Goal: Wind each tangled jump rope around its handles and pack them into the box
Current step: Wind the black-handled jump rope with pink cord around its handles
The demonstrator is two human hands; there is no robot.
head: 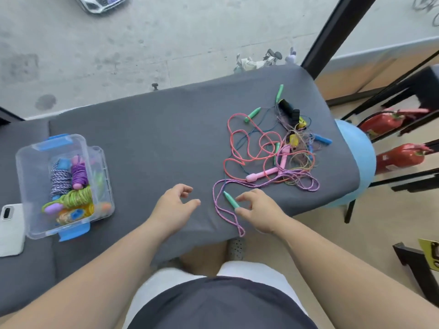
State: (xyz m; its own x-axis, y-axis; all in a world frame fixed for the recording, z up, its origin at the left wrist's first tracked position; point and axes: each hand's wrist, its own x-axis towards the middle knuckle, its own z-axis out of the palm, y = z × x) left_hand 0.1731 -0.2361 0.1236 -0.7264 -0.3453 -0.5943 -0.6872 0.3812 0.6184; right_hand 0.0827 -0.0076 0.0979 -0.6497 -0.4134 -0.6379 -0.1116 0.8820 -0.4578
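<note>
Right grip (259, 211) seemingly pinches the green handle (230, 200); left grip (174, 206), wide, hovers nearby.

Table (154, 138) spans the middle. Box (31, 167) on its left end, wound ropes (69, 184) inside. Phone (10, 229) just left of the box. Tangled ropes (280, 148) on the right half. Loose handle (231, 200) at the near edge, in front of the tangle, between thumb and forefinger of the right hand (259, 210). Left hand (173, 207) just left of it, over the near edge. Ball (361, 157) at the table's right end.
</note>
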